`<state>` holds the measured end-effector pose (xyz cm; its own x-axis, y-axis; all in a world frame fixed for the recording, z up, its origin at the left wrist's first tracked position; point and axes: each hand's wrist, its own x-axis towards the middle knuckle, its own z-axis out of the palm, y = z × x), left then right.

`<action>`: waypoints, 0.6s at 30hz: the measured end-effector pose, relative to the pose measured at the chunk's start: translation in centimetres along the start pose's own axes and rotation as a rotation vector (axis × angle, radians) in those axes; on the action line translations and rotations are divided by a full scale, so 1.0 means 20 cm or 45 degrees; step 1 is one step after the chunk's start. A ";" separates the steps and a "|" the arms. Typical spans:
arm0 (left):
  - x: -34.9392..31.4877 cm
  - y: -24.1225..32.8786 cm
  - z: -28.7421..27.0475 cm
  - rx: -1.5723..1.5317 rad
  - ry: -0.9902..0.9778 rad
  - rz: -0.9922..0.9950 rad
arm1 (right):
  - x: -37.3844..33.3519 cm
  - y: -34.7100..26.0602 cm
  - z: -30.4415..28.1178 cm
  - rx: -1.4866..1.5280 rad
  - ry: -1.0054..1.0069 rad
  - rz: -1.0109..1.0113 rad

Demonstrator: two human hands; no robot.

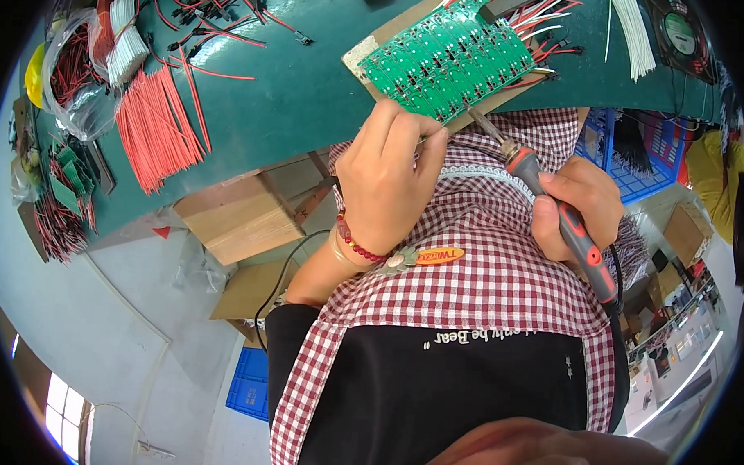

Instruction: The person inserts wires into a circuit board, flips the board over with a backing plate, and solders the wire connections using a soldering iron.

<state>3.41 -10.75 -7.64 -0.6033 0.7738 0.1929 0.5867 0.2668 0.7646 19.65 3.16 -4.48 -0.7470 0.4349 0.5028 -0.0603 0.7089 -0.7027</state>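
Observation:
A green circuit board panel [448, 59], dotted with small parts, lies tilted on a brown board [358, 56] at the table's front edge. Red and white wires [543, 17] stick out from its far side. My right hand [582, 203] is wrapped round the grey and red handle of a soldering iron [570, 227]. The iron's tip comes up to the panel's near edge. At that edge, left of the tip, my left hand [382, 175] is closed in a pinch; what its fingertips hold is too small or hidden to name.
On the green table [253, 122], red wires [158, 127] lie bundled at the left beside white wires [128, 48] and a plastic bag [78, 83]. Black-ended leads [220, 10] are scattered behind. A round fan [680, 34] stands far right; a blue crate [636, 180] sits below.

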 end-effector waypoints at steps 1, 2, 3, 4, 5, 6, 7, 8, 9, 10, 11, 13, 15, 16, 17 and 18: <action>0.00 0.00 0.00 0.000 -0.002 0.000 | 0.00 0.00 0.00 0.005 -0.004 -0.002; 0.01 0.00 0.00 0.011 -0.012 0.007 | 0.00 0.01 0.00 0.011 -0.007 -0.005; 0.01 0.00 0.01 0.023 -0.022 0.013 | 0.00 0.00 0.00 0.010 -0.007 -0.004; 0.01 0.00 0.01 0.023 -0.023 0.013 | 0.00 0.00 0.00 0.001 -0.013 -0.013; 0.01 0.00 0.01 0.030 -0.020 0.022 | 0.01 0.00 0.00 -0.009 -0.019 -0.022; 0.02 0.00 0.02 0.036 -0.018 0.031 | 0.01 0.00 0.00 -0.008 -0.019 -0.021; 0.02 0.00 0.02 0.036 -0.017 0.031 | 0.01 0.00 0.00 -0.008 -0.027 -0.036; 0.02 0.00 0.03 0.032 -0.029 0.029 | 0.01 0.01 0.00 -0.008 -0.036 -0.052; 0.02 0.00 0.03 0.028 -0.041 0.026 | 0.01 0.00 0.00 -0.008 -0.036 -0.052; 0.03 0.00 0.03 0.027 -0.043 0.026 | 0.02 0.00 0.00 -0.025 -0.055 -0.079; 0.03 0.01 0.03 0.034 -0.006 0.044 | 0.03 -0.01 0.00 -0.043 -0.075 -0.105; 0.03 0.01 0.02 0.042 0.031 0.062 | 0.02 0.00 -0.02 -0.034 -0.024 -0.100; 0.02 0.00 0.00 0.020 0.022 0.005 | 0.01 0.00 -0.04 -0.024 0.028 -0.097; 0.01 0.00 -0.01 0.020 0.021 0.006 | 0.01 0.01 -0.05 -0.046 0.053 -0.059; 0.01 0.01 -0.02 -0.013 0.006 -0.028 | 0.01 0.01 -0.06 -0.069 0.079 -0.022; 0.02 0.01 -0.02 -0.046 -0.008 -0.062 | 0.01 0.01 -0.06 -0.069 0.080 -0.022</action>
<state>3.11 -10.73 -7.10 -0.6268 0.7643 0.1512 0.5368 0.2830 0.7948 20.28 4.05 -3.97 -0.7028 0.4554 0.5465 -0.0356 0.7447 -0.6664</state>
